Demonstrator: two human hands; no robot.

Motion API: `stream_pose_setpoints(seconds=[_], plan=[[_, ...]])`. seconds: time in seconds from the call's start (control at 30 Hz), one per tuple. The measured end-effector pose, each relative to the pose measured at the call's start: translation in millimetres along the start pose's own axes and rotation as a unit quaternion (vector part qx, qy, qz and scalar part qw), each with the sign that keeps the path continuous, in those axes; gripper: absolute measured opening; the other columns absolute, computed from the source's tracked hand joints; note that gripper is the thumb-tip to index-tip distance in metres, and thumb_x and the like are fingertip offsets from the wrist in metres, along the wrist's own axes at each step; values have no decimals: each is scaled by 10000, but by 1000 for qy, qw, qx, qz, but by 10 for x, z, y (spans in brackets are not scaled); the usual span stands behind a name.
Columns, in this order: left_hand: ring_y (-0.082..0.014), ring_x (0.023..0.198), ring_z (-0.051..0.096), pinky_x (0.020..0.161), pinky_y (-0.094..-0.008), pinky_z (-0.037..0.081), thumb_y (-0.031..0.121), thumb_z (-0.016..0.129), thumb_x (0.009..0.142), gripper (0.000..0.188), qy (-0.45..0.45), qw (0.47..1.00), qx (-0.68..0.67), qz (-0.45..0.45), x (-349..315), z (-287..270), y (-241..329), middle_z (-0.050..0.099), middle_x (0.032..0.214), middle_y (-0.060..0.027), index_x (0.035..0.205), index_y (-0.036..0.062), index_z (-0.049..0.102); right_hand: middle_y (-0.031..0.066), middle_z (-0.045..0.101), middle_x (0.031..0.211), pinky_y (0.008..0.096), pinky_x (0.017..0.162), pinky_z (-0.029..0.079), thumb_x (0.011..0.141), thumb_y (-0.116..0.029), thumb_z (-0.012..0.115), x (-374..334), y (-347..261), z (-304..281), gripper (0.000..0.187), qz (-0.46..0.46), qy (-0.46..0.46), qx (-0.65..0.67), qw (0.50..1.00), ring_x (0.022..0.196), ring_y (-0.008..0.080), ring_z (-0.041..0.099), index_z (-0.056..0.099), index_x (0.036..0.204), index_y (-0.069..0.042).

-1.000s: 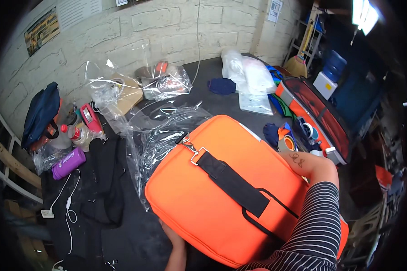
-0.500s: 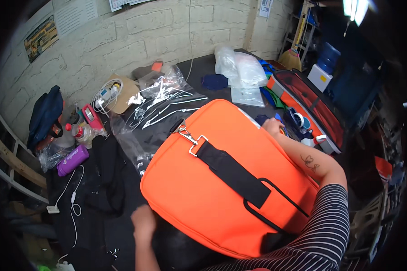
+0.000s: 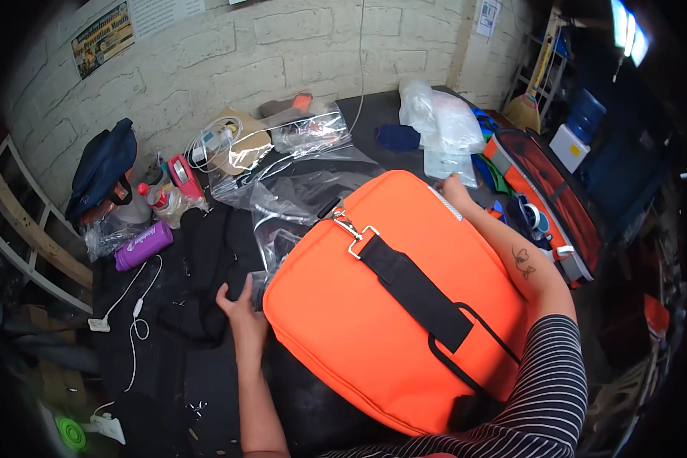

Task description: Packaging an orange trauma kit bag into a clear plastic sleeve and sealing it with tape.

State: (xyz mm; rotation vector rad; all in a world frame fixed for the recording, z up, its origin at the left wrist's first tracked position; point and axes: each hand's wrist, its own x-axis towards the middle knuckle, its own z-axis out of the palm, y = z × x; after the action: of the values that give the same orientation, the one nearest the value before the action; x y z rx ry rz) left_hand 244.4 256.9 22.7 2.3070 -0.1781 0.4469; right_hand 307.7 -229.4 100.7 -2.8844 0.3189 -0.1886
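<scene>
A large bright orange bag [image 3: 343, 298] with black straps and a metal clip lies tilted before me. At its left corner is my left hand [image 3: 246, 313], thumb and fingers spread apart, close to the edge of a clear plastic sheet or bag [image 3: 305, 183]. The plastic spreads beyond the orange bag and partly under it. My right arm reaches along the right side of the orange bag. My right hand [image 3: 453, 192] is at its far corner, close to clear plastic packs [image 3: 450, 130]; its fingers are mostly hidden.
On the left lie a purple bottle [image 3: 143, 246], a black strap [image 3: 210, 267] and a white cable [image 3: 136, 309]. A red-and-black open case [image 3: 546, 202] stands at the right. Dark blue cloth [image 3: 397, 137] lies at the back. A water dispenser [image 3: 571, 146] stands beyond the table.
My left hand has moved up the left side of the orange bag and its fingers have spread. My right hand has shifted farther along the far corner. The view has turned slightly.
</scene>
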Motion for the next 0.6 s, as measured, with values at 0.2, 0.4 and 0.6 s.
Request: stream_pose_setpoints(seconds=[0.2,0.4,0.6], plan=[[-464,1372,16,1087,-466,230,134,644,810,664,-141,984,50,100,-226,272,-216,187,1498,-183,1399,55,346,303,515,1238,356,963,425,802,-327,671,-37,53,447,688,-47,-158,347,923,1186,333,499,429,1304,77],[-312,1308,366,1027,-369,352,336,606,851,648,-218,883,-348,-228,-725,615,-316,426,1383,-175,1374,47,354,254,481,1297,374,908,464,821,-334,628,174,-313,435,725,-52,-124,182,974,1067,365,580,343,1357,62],[-246,1294,392,954,-324,424,53,710,765,847,-137,850,-439,-255,-1115,764,147,323,1461,-155,1446,75,207,199,491,1234,496,907,394,842,-348,555,-9,1181,1134,691,-268,-140,89,949,1074,346,533,280,1423,-95]])
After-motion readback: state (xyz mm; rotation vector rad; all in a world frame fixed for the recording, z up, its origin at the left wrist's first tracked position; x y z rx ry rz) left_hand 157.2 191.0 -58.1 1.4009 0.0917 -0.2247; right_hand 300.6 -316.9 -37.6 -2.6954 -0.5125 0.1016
